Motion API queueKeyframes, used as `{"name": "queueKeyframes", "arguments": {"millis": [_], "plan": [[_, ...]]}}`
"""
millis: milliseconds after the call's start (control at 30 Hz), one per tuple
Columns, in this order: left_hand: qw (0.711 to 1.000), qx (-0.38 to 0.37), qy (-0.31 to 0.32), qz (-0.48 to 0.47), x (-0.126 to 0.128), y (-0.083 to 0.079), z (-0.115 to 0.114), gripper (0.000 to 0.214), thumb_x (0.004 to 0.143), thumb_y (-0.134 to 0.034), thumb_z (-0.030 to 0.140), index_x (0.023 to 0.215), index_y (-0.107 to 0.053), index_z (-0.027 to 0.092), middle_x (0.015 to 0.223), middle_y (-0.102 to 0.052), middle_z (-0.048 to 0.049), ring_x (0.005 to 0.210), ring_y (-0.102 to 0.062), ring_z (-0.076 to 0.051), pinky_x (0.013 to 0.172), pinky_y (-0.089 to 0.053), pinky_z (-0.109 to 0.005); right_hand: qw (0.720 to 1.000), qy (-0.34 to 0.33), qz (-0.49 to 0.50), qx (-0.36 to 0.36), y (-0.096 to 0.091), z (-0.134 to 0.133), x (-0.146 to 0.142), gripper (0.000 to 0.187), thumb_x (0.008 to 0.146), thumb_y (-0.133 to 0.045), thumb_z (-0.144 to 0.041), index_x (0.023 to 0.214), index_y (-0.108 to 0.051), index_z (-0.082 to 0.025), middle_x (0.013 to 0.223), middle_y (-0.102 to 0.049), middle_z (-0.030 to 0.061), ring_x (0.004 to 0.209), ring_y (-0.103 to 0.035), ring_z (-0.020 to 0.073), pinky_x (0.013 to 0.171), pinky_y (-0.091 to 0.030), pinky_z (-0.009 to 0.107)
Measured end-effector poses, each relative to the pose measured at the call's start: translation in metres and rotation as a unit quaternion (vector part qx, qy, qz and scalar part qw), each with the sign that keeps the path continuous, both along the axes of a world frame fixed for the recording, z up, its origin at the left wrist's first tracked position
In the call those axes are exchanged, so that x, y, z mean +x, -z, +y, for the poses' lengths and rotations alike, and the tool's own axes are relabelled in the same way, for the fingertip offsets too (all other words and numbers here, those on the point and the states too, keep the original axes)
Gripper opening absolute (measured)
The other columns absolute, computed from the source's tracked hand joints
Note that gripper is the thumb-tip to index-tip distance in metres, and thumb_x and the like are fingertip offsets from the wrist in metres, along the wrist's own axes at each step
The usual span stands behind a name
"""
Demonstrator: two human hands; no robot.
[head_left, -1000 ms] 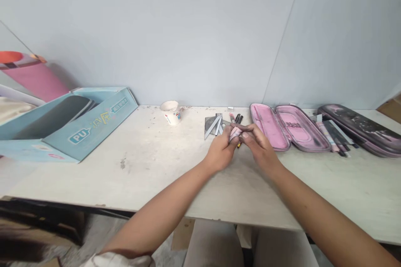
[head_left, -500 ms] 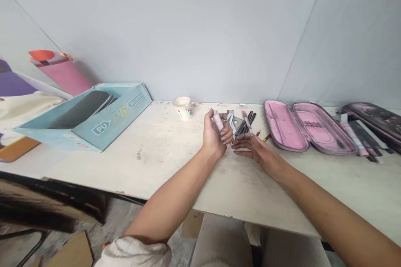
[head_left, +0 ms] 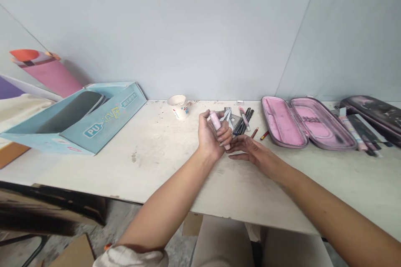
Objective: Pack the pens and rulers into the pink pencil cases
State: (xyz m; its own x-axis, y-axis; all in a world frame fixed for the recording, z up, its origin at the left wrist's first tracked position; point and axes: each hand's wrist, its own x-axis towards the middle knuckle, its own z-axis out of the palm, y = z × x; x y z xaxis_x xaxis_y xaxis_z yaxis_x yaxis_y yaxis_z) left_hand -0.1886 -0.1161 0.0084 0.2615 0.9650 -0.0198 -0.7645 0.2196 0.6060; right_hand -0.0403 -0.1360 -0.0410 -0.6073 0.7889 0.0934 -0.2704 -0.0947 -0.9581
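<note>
My left hand is wrapped around a pink pen-like tube, which tilts with its upper end toward the wall. Whether it is a marker or another kind of stick I cannot tell. Close by on the right, my right hand has its fingers stretched out and apart, with the tips at the tube's lower end; contact is unclear. Just behind my hands lie several dark pens, a pink and white pen, a metal-coloured flat tool partly hidden by my left hand, and short pencils.
An open pink pencil case lies on the white table at right, beside a black case and more pens. A paper cup stands left of my hands. Farther left is a light-blue box containing a dark case.
My right hand has come slightly closer to the lower end of the pink tube. The tube stays in my left hand. The view has shifted a little to the right.
</note>
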Motion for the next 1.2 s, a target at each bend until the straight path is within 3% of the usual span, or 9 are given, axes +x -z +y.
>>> {"name": "queueKeyframes", "arguments": {"millis": [300, 500, 900, 1200], "plan": [[1.000, 0.001, -0.027, 0.010, 0.002, 0.000, -0.002, 0.037, 0.081, -0.035, 0.048, 0.073, -0.054, 0.018, 0.037, -0.026, 0.0075, 0.028, -0.019, -0.007, 0.028, -0.014, -0.017, 1.000, -0.011, 0.003, -0.004, 0.002, 0.001, -0.002, 0.044, 0.083, -0.042, -0.059, 0.099, -0.056, -0.021, 0.097, -0.057, 0.0056, 0.099, -0.054, 0.0173, 0.093, -0.042, 0.042], [1.000, 0.001, -0.004, 0.016, 0.002, 0.002, -0.002, 0.034, 0.079, -0.035, 0.045, 0.071, -0.053, 0.017, 0.036, -0.026, 0.0073, 0.028, -0.020, -0.008, 0.028, -0.016, -0.018, 1.000, -0.004, -0.005, -0.005, 0.000, 0.000, -0.002, 0.043, 0.083, -0.042, -0.059, 0.093, -0.056, -0.019, 0.097, -0.057, 0.0058, 0.097, -0.054, 0.0171, 0.091, -0.043, 0.041], [1.000, 0.006, -0.017, 0.006, 0.004, 0.000, -0.003, 0.035, 0.079, -0.035, 0.047, 0.070, -0.053, 0.018, 0.037, -0.026, 0.0068, 0.028, -0.021, -0.008, 0.029, -0.016, -0.017, 1.000, -0.007, 0.004, -0.004, 0.001, 0.001, -0.002, 0.040, 0.082, -0.043, -0.058, 0.091, -0.054, -0.020, 0.094, -0.055, 0.0041, 0.094, -0.054, 0.0162, 0.087, -0.046, 0.039], [0.999, 0.001, -0.040, 0.024, 0.024, -0.019, -0.007, 0.034, 0.080, -0.036, 0.046, 0.070, -0.053, 0.018, 0.038, -0.025, 0.0076, 0.028, -0.020, -0.007, 0.029, -0.015, -0.017, 1.000, 0.017, 0.023, 0.003, -0.012, 0.002, 0.006, 0.043, 0.080, -0.044, -0.062, 0.087, -0.050, -0.020, 0.087, -0.055, 0.0018, 0.085, -0.057, 0.0147, 0.081, -0.049, 0.037]]}}
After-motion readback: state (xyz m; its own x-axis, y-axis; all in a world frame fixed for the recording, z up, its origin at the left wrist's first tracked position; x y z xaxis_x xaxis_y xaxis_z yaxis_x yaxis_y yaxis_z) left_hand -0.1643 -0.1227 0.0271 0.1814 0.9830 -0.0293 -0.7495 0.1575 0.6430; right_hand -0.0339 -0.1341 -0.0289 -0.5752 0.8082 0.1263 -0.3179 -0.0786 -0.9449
